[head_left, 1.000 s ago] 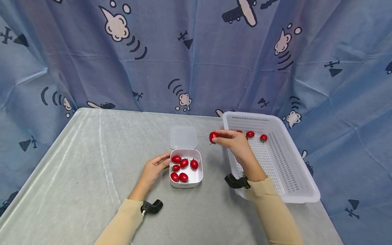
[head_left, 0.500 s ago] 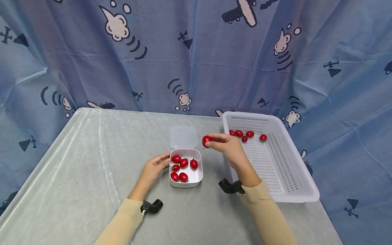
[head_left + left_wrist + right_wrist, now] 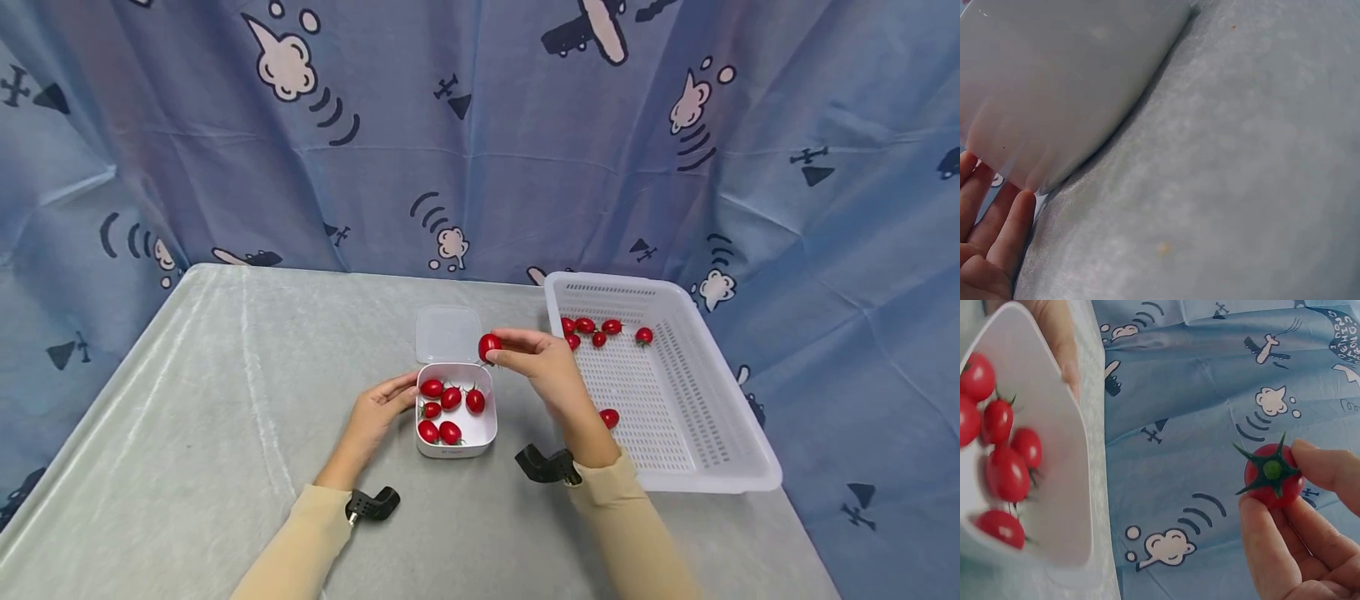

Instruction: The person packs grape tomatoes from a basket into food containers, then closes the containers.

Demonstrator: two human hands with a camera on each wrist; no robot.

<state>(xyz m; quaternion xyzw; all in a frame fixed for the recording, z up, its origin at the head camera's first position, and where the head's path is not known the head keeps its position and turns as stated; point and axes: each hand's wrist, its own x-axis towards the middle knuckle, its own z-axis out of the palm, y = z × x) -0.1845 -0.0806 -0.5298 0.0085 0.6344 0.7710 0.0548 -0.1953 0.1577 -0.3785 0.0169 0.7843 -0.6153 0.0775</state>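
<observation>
In the head view my right hand [image 3: 536,362] pinches a cherry tomato [image 3: 489,347] between thumb and fingertips, just above the back right corner of a small white box [image 3: 482,442]. The right wrist view shows this tomato's green star-shaped calyx [image 3: 1272,469] toward the camera. Several cherry tomatoes [image 3: 451,398] lie inside the box. My left hand [image 3: 375,417] rests against the box's left side, its fingers fairly straight; in the left wrist view the fingertips [image 3: 1021,203] touch the wall.
Behind the box lies a clear lid [image 3: 447,333], flat on the grey tabletop [image 3: 187,417]. A white perforated basket [image 3: 712,475] stands at the right with several cherry tomatoes [image 3: 585,326], mostly near its back left. A blue patterned curtain [image 3: 480,167] hangs behind the table.
My right hand has moved left from the basket toward the box, carrying the cherry tomato. More tomatoes in the basket have come into sight. The left hand and box have stayed put.
</observation>
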